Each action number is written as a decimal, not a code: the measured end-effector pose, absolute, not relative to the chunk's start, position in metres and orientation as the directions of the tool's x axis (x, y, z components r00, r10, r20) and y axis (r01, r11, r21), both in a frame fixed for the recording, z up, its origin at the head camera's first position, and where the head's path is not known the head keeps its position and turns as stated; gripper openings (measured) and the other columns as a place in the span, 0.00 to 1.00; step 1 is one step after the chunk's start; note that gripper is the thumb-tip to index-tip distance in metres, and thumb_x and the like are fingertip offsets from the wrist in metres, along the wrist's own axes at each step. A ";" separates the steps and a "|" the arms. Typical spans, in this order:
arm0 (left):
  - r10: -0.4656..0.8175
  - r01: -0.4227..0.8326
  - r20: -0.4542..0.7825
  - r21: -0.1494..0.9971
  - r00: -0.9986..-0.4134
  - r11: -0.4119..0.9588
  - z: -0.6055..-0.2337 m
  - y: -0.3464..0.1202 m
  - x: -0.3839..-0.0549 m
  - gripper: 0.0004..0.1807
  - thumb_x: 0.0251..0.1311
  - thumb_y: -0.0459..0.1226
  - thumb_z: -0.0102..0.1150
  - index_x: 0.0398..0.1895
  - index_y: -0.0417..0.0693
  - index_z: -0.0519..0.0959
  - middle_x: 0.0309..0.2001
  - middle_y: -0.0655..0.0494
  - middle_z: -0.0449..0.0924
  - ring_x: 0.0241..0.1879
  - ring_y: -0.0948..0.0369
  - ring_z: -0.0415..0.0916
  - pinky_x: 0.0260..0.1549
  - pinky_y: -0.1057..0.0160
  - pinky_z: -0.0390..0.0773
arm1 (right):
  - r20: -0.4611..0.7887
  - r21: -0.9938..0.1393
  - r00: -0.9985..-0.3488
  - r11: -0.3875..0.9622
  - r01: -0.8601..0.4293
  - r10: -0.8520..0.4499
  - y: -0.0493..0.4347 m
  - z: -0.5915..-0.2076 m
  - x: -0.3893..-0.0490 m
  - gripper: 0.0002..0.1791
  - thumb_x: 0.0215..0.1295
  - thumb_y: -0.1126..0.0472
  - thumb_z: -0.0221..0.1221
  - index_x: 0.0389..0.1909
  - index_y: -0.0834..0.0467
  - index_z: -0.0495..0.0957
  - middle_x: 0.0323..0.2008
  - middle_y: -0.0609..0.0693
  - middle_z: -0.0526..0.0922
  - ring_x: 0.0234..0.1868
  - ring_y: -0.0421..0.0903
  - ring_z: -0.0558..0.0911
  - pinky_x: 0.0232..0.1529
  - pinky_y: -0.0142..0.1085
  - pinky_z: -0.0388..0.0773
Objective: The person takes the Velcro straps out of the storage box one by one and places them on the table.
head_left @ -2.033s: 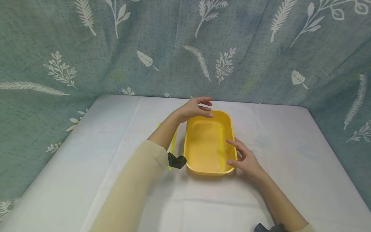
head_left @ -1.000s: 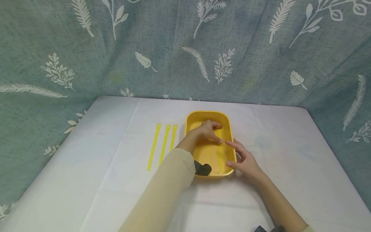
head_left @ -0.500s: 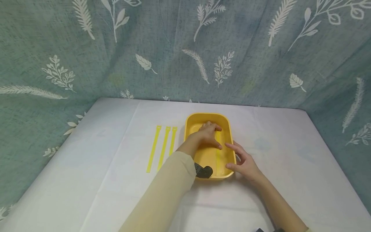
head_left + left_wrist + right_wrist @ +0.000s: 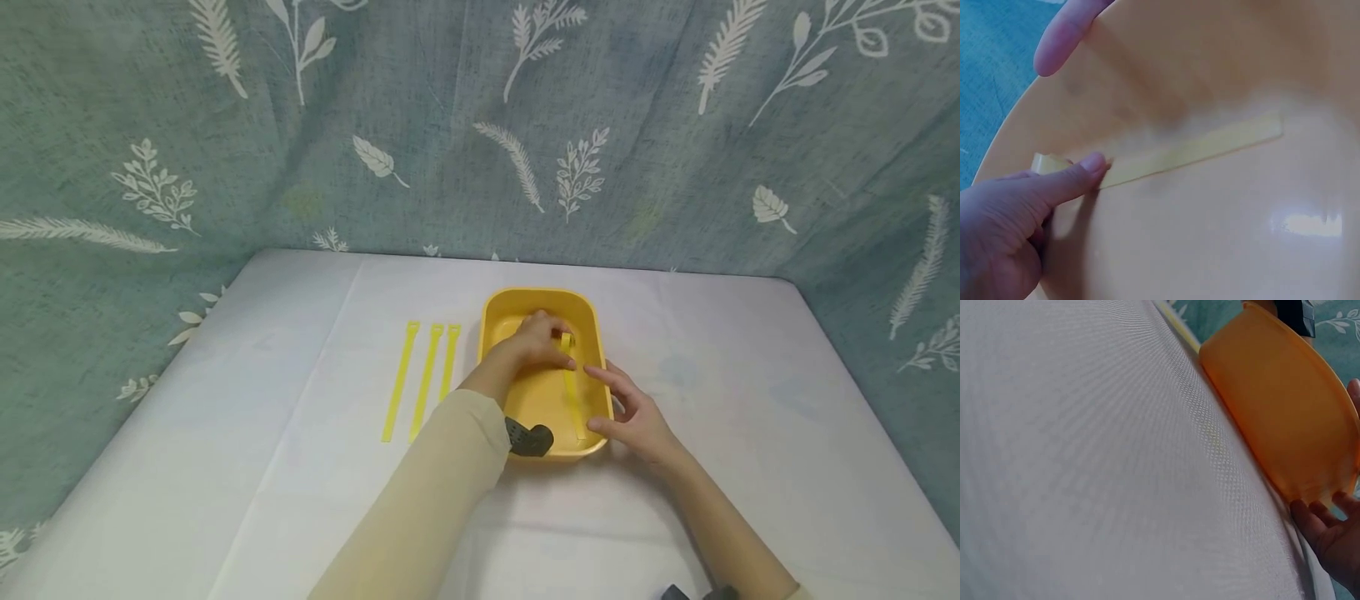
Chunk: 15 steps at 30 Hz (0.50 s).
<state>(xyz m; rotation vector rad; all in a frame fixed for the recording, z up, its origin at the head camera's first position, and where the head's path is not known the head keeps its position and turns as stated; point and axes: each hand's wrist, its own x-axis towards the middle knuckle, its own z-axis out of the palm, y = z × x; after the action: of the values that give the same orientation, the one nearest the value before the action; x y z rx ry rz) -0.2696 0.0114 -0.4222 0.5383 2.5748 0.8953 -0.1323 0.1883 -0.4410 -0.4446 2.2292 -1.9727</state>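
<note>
My left hand (image 4: 538, 343) reaches into a yellow plastic box (image 4: 534, 421) and pinches a yellow strap (image 4: 574, 404) near its far end. In the left wrist view the thumb lies on that strap (image 4: 1191, 155), and the gripped end stands up from the box floor. The strap's other end lies toward the near wall. My right hand (image 4: 637, 423) holds the box's right side, thumb and index finger over the rim. In the right wrist view, fingertips touch the outer wall of the box (image 4: 1285, 400). Several right fingers are hidden behind it in the head view.
Three more yellow straps, a left one (image 4: 401, 379), a middle one (image 4: 428, 375) and a right one (image 4: 450, 358), lie side by side left of the box. A white cloth (image 4: 315, 475) covers the table. Behind hangs a leaf-patterned green curtain (image 4: 442, 108).
My left hand has come from the box's far rim down into it and taken hold of the strap. The strap's far end has lifted and its near end shifted right. The right hand stays put.
</note>
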 end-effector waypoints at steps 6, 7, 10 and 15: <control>0.466 0.170 -0.182 0.769 -0.866 0.616 -0.427 0.011 -0.274 0.12 0.55 0.40 0.67 0.29 0.44 0.73 0.23 0.57 0.64 0.24 0.63 0.63 0.25 0.70 0.63 | 0.053 -0.981 -0.955 0.162 -0.104 -0.291 0.189 -0.440 -0.132 0.34 0.59 0.69 0.62 0.67 0.61 0.62 0.73 0.60 0.46 0.71 0.65 0.51 0.52 0.34 0.75; 0.456 0.156 -0.179 0.782 -0.872 0.604 -0.427 0.010 -0.275 0.12 0.56 0.40 0.66 0.28 0.44 0.72 0.21 0.58 0.63 0.22 0.63 0.61 0.23 0.70 0.62 | 0.053 -0.981 -0.955 0.164 -0.104 -0.290 0.189 -0.440 -0.132 0.34 0.59 0.69 0.62 0.67 0.61 0.62 0.73 0.60 0.46 0.71 0.65 0.50 0.53 0.35 0.74; 0.421 0.123 -0.162 0.810 -0.893 0.573 -0.429 0.011 -0.277 0.09 0.57 0.39 0.65 0.32 0.44 0.75 0.19 0.58 0.61 0.19 0.64 0.59 0.20 0.70 0.60 | 0.065 -0.980 -0.953 0.161 -0.117 -0.295 0.188 -0.440 -0.133 0.34 0.59 0.70 0.62 0.67 0.62 0.62 0.73 0.61 0.47 0.71 0.66 0.50 0.54 0.37 0.74; 0.411 0.026 -0.174 0.899 -0.895 0.437 -0.428 0.012 -0.276 0.14 0.57 0.32 0.64 0.46 0.38 0.79 0.22 0.59 0.73 0.23 0.65 0.72 0.25 0.73 0.75 | 0.065 -0.979 -0.952 0.164 -0.118 -0.300 0.187 -0.440 -0.133 0.35 0.58 0.70 0.62 0.67 0.63 0.62 0.73 0.61 0.47 0.71 0.66 0.51 0.54 0.36 0.74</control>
<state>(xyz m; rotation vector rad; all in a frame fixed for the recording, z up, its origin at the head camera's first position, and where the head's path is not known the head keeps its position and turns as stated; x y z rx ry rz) -0.2763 0.0124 -0.4275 0.3717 2.3264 1.4469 -0.1331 0.1874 -0.4397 -0.4138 2.2830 -1.8985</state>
